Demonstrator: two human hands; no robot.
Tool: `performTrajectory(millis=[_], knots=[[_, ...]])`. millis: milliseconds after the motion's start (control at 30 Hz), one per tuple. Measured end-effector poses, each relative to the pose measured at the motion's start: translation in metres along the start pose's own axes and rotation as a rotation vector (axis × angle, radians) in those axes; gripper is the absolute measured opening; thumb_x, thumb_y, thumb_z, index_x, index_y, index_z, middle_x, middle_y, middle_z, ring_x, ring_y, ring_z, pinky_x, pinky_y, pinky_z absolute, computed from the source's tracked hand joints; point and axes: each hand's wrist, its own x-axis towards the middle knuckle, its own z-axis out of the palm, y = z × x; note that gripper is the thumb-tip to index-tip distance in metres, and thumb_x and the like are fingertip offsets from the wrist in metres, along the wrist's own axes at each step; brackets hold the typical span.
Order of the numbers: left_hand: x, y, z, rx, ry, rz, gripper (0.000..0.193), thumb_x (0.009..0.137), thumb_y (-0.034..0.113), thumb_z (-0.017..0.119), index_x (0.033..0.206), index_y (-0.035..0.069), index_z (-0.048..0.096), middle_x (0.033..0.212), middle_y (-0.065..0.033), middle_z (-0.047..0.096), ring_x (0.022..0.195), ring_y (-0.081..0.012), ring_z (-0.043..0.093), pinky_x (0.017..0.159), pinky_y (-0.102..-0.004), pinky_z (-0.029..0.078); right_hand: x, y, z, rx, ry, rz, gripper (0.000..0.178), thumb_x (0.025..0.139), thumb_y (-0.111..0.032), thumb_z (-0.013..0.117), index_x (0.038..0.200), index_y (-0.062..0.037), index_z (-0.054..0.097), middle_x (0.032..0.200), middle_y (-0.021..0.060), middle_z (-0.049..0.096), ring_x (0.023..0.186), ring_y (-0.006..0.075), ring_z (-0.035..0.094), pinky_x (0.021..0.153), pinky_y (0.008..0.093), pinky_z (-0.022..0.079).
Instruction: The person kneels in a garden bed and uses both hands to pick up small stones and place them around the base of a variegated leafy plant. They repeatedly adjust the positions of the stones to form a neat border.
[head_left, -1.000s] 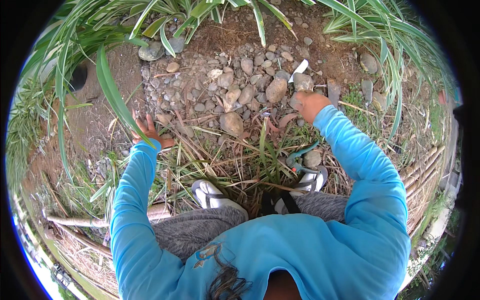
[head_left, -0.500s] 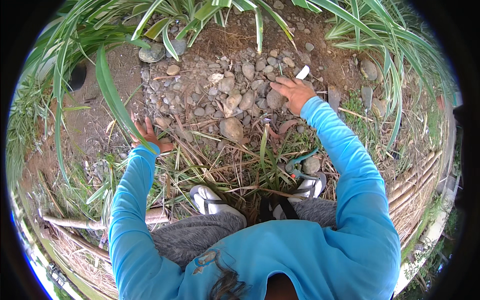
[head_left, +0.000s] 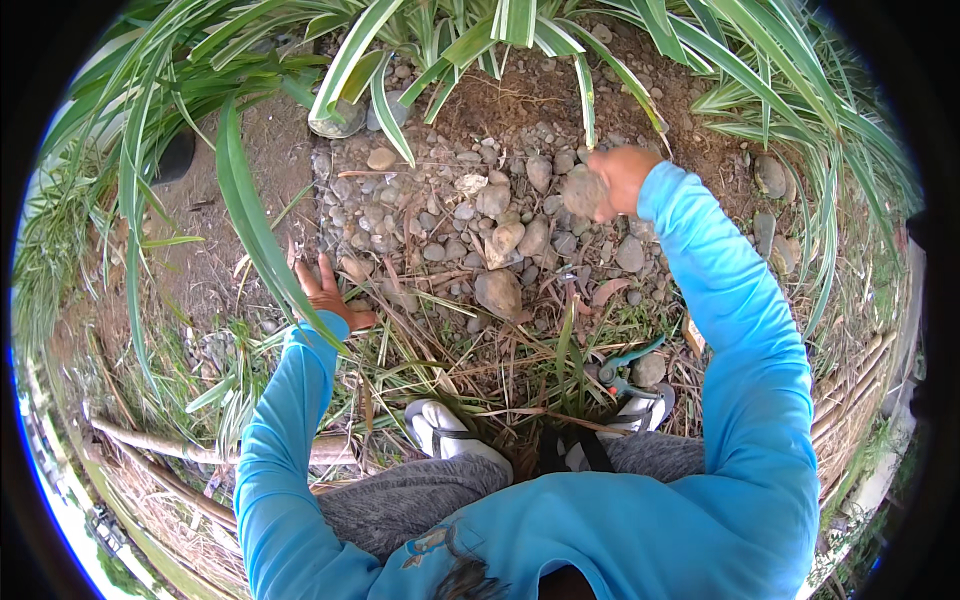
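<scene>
A rounded grey-brown stone (head_left: pixel 582 191) is gripped by my right hand (head_left: pixel 630 178), fingers closed round its right side, at the right edge of the bed of stones (head_left: pixel 450 215). My left hand (head_left: pixel 328 298) rests on the ground at the left of that bed, fingers spread, with nothing in it. A long green leaf (head_left: pixel 250 215) crosses in front of part of my left hand and wrist. Between my hands lies a larger tan stone (head_left: pixel 498 293) among smaller ones.
Pruning shears (head_left: pixel 628 368) with teal handles lie beside a stone (head_left: pixel 649 370) near my right foot. Striped leafy plants (head_left: pixel 480 40) hang over the far edge. Dry grass cuttings (head_left: pixel 480 360) cover the ground before my feet, and a bamboo pole (head_left: pixel 200 448) lies at the left.
My right hand has closed on a stone that lay under its fingers and lifted it. My left hand stays on the ground. The whole view has shifted a little.
</scene>
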Motion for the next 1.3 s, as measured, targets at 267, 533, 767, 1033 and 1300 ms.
performTrajectory(millis=[267,533,767,1033,1300], knots=[[-0.009,0.002,-0.013,-0.077,-0.060,-0.010,0.143,0.053,0.065,0.079,0.149,0.023,-0.018,0.155,-0.0206,-0.015,0.139,-0.0530,0.001,0.110,-0.0531,0.029,0.121,-0.050,-0.028,0.436,0.730,-0.100,0.059,0.076,-0.038,0.075,0.115,0.0013,0.055,0.106,0.0231,0.063,0.102,0.0370,0.061,0.090,0.0424,0.048],[-0.004,-0.003,-0.011,-0.105,-0.080,0.101,0.129,0.055,0.072,0.070,0.150,0.021,-0.003,0.155,-0.0224,-0.014,0.139,-0.0536,-0.007,0.112,-0.0569,0.015,0.236,-0.083,0.014,0.331,0.475,0.100,0.056,0.082,-0.027,0.069,0.127,-0.0034,0.045,0.131,0.0228,0.049,0.120,0.0393,0.050,0.098,0.0434,0.045],[0.016,-0.005,0.012,0.219,-0.061,0.217,0.097,0.065,0.080,0.055,0.146,0.029,0.036,0.155,-0.0235,-0.011,0.136,-0.0532,-0.020,0.107,-0.0689,0.001,0.239,-0.063,0.022,0.348,0.578,-0.123,0.056,0.086,-0.019,0.063,0.134,-0.0019,0.038,0.132,0.0264,0.046,0.121,0.0395,0.049,0.103,0.0433,0.041],[0.013,-0.007,0.015,0.185,0.191,0.250,0.108,0.065,0.079,0.054,0.149,0.018,0.027,0.156,-0.0206,-0.005,0.138,-0.0517,-0.017,0.107,-0.0700,0.002,0.238,-0.071,0.012,0.404,0.396,-0.027,0.048,0.089,-0.012,0.046,0.136,-0.0051,0.041,0.127,0.0231,0.054,0.113,0.0356,0.057,0.097,0.0432,0.046],[-0.011,0.006,-0.023,0.040,-0.081,0.030,0.140,0.055,0.069,0.074,0.149,0.020,-0.018,0.156,-0.0187,-0.015,0.140,-0.0510,-0.003,0.112,-0.0568,0.019,0.203,-0.058,0.007,0.364,0.410,0.150,0.069,0.084,-0.031,0.066,0.144,-0.0212,0.032,0.149,0.0172,0.031,0.131,0.0381,0.039,0.105,0.0475,0.037]])
